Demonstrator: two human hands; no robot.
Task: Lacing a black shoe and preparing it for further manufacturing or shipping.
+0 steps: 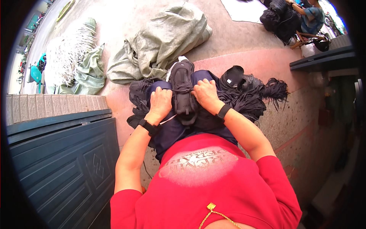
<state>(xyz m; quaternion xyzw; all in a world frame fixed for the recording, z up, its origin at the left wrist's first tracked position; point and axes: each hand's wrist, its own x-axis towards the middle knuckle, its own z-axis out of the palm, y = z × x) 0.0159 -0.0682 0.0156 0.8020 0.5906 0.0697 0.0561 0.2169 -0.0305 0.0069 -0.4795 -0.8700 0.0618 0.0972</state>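
Running lengthwise away from the red shirt, the black shoe separates curled left hand and right hand, grips unclear.

both arms are stretched forward, slightly bent; the left hand and the right hand are held apart, backs turned upward, fingers curled.
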